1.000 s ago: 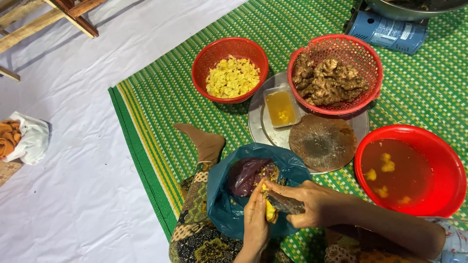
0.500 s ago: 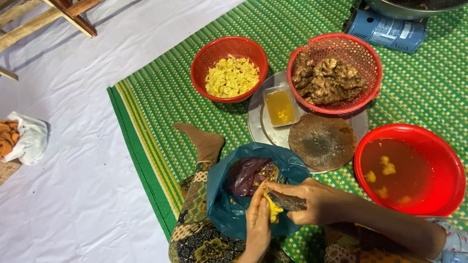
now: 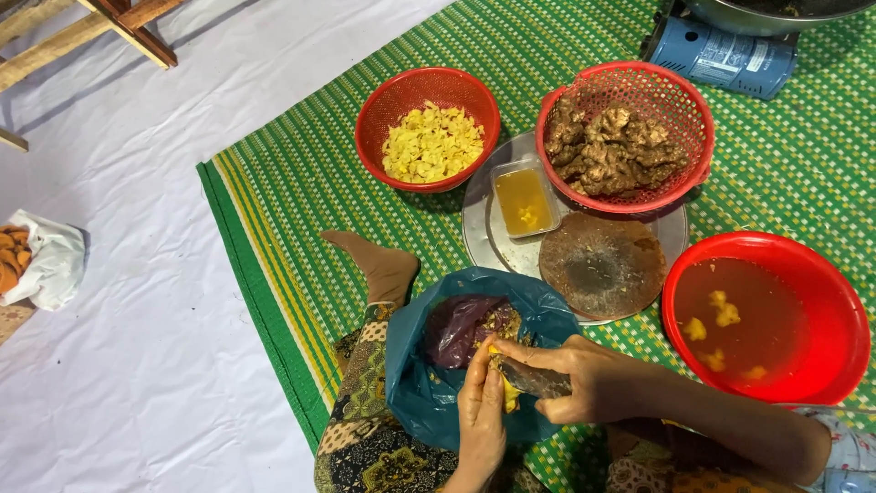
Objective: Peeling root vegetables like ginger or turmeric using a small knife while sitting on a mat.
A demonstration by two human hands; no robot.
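Both hands (image 3: 481, 415) & arms bare, no rings or sleeves seen. Bare foot (image 3: 379, 265). Legs in patterned pants (image 3: 365, 429): black w/ yellow, green & brown flower shapes.

Basket (image 3: 624, 137) and tub (image 3: 522, 198) on tray (image 3: 478, 234), between two bowls (image 3: 427, 128) (image 3: 765, 317).

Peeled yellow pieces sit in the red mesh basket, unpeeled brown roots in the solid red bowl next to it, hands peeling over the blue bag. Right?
Not quite: the two containers are swapped. In the head view the yellow pieces fill the solid red bowl, and the brown roots sit in the red mesh basket. The rest holds: the left hand and right hand work over the blue bag.
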